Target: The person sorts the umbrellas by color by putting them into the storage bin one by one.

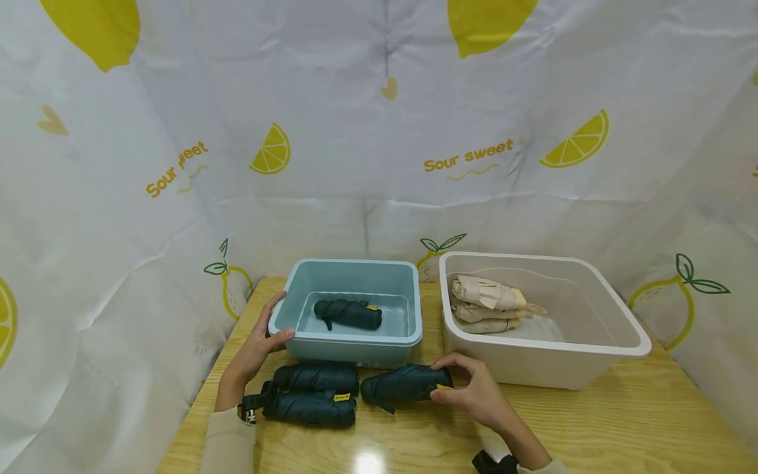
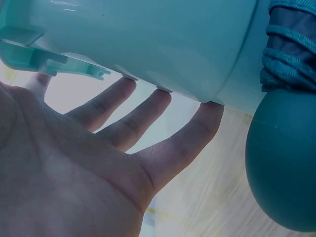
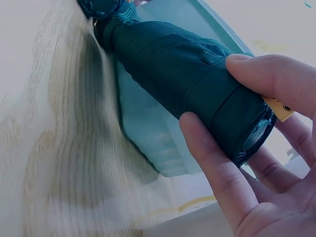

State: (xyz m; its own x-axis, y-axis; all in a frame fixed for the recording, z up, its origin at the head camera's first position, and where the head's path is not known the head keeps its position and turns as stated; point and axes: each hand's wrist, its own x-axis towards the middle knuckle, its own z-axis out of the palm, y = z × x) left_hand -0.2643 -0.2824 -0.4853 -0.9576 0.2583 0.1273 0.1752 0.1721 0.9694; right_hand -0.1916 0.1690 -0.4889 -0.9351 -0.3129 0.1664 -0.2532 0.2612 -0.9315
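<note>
1. Gripping a dark green folded umbrella (image 1: pixel 407 383): right hand (image 1: pixel 474 392), thumb and fingers pinched round the end with the yellow tag. Umbrella sits just in front of the blue tub's right corner, its other end pointing left. Cannot tell if it touches the table.
2. Left hand (image 1: pixel 260 339) at the tub's left side; thumb at the front corner of the rim, fingers extended, tips against the outer wall.
3. Blue tub (image 1: pixel 349 350): one dark umbrella (image 1: pixel 351 314) lying on its floor.
4. Two more dark umbrellas (image 1: pixel 310 408) side by side on the wooden table (image 1: pixel 426 447), left of the gripped one.
5. White bin (image 1: pixel 533 365), right of tub: beige folded umbrellas (image 1: pixel 488 293) stacked at its left.
6. Lemon-print sheet (image 1: pixel 361 171) behind.
</note>
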